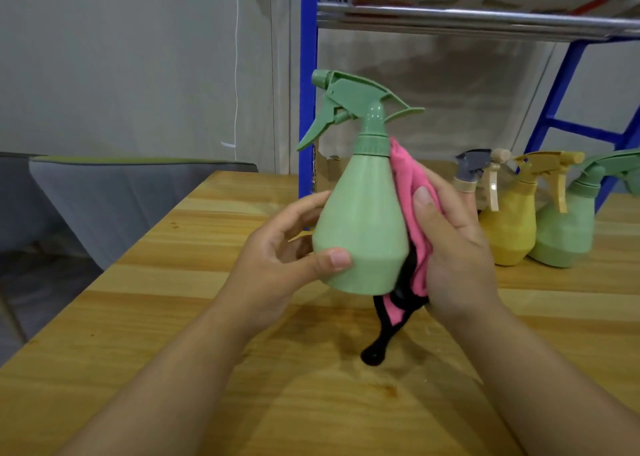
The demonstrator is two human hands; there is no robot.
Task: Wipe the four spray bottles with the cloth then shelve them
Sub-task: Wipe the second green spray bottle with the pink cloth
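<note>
We held the green bottle (362,220) upright above the table (138,310), our left hand (277,258) clasping its base, thumb in front. Our right hand (450,244) pressed the pink cloth (407,192) flat against its right flank. Its long axis stood vertical, so wiping likely runs neck to base. Right of it, three more bottles (512,220) waited on the table beneath the shelf (478,23).

The pear-shaped green plastic spray bottle (362,227) is showing a smooth, matt skin. At its three o'clock the soft pink cloth with black trim (412,213) is bunching. The pale grained wooden table (194,310) is gleaming faintly; at twelve o'clock the chrome metal shelf rail (478,17) is shining.
</note>
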